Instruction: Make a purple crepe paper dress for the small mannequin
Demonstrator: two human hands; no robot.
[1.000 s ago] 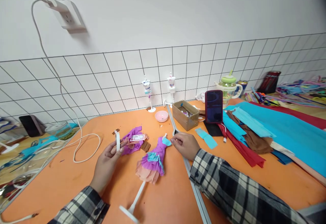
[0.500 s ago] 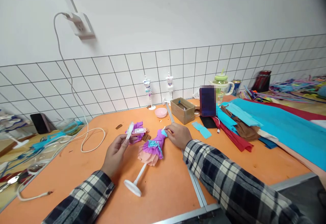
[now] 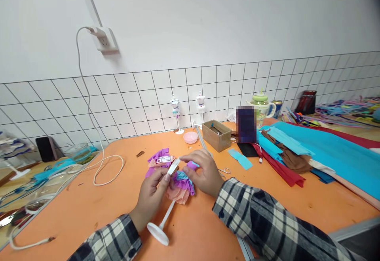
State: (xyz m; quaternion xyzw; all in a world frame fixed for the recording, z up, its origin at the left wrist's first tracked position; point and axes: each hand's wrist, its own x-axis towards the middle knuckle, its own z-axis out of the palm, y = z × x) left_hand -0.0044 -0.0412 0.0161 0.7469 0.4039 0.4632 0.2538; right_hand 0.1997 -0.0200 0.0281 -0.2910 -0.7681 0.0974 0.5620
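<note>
A thin white roll of tape (image 3: 173, 166), seen nearly edge-on, is pinched between the thumb and fingers of my left hand (image 3: 152, 189). My right hand (image 3: 204, 172) is beside it, thumb and index finger apart, the index tip at the roll's upper end. Under both hands a small dress-form stand (image 3: 158, 233) lies tilted on the table. It wears a crepe-paper dress (image 3: 179, 193) with a peach skirt and purple and light-blue ruffles. My right hand hides part of the bodice. Left of the roll are purple and peach paper pieces with a labelled packet (image 3: 165, 159).
Scissors (image 3: 226, 170) lie right of my right hand, near a light-blue paper piece (image 3: 241, 159). Behind are a pink bowl (image 3: 190, 137), a cardboard box (image 3: 216, 136) and two dress forms (image 3: 175, 112). Coloured paper sheets (image 3: 320, 142) spread rightward; a white cable (image 3: 102, 158) crosses the left.
My left hand has brought the tape roll rightward over the dress. My right hand has left the bodice top and come to the roll. The scissors have come into sight.
</note>
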